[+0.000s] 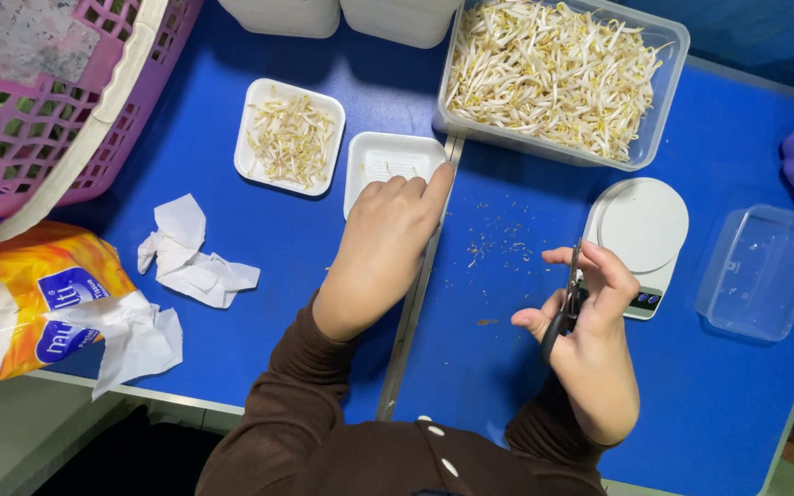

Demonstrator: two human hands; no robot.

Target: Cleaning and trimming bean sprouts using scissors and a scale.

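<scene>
- Left hand (pixel 380 241) flat, fingers extended, fingertips resting on near edge of small white tray (pixel 393 165); grip not closed on anything, just touching the rim.
- Right hand (pixel 590 331) closed around scissors (pixel 564 308), thumb and fingers through black handles; blades pointing up, look closed or nearly so, hard to tell.
- Step judged: steadying or pulling the near-empty tray while scissors wait. Best done with fingertips pressing the rim down, not the thin floor; foam tray light, likely to skid on the blue surface (pixel 470 367).
- Scissor tips better kept angled away from the left hand and clear of the round white scale (pixel 638 230) just beside them.
- Small white tray: middle of the surface, far of the left hand, touching the near-left corner of the big clear tub of bean sprouts (pixel 558 73). Square, shallow, ribbed floor, only a few scraps inside.
- Second white tray (pixel 289 136) just left of it, holding a thin layer of trimmed sprouts.
- Loose trimmings (pixel 498 241) scattered between the hands.
- Crumpled tissue (pixel 193 253) left; empty clear box (pixel 760 271) far right; pink basket (pixel 39 110) far left.
</scene>
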